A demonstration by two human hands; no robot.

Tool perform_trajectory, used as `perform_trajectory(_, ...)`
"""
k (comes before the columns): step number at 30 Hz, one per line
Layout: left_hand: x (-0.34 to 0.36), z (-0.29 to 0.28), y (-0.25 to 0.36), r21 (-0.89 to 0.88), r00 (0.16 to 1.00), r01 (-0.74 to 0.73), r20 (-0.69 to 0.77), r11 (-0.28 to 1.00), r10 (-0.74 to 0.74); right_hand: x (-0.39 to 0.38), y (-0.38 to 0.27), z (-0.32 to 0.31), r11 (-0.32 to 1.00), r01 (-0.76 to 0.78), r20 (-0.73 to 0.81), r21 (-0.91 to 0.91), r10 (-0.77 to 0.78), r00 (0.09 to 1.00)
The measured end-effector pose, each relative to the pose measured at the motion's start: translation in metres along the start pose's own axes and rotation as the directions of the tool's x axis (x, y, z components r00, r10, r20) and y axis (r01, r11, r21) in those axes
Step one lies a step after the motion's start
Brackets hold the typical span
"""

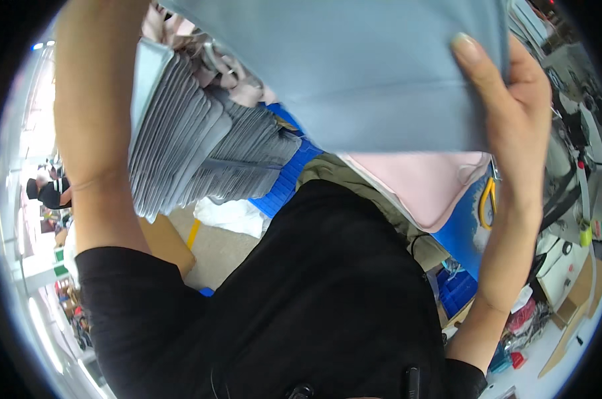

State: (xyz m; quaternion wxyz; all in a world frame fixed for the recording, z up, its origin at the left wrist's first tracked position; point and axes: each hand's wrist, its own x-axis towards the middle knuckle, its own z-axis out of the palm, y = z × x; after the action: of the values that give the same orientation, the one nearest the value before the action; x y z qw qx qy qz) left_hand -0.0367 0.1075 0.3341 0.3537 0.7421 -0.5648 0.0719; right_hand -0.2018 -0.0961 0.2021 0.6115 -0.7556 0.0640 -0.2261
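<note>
A large grey-blue leather-like panel (381, 86) is held up before me at the top of the view. My right hand (520, 100) grips its right edge, thumb flat on the near face and fingers behind. My left forearm (101, 100) rises past the top edge, so the left hand is out of sight. Below the panel lies a pink, round-cornered flat piece (420, 183) with a pale edge. To the left stand thick stacks of similar grey pieces (181, 133), with loose pink and grey strips (238, 80) behind them.
Yellow-handled scissors (488, 203) lie on a blue surface (460, 233) near my right forearm. Blue crate parts (284, 186) show under the stacks. A white bag (231, 216) and a cardboard box (161, 246) are at lower left. Another person (52, 191) is far left.
</note>
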Motion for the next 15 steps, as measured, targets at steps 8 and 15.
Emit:
perform_trajectory(8,-0.058,0.162,-0.098,-0.414,0.738,0.627,0.586,0.660,-0.334,-0.051,0.090,-0.075,0.934,-0.314,0.412,-0.171,0.357,0.838)
perform_trajectory(15,-0.062,0.184,-0.138,-0.253,0.671,0.585,0.685,0.771,-0.283,-0.036,0.124,-0.076,0.879,-0.247,0.310,-0.409,0.389,0.868)
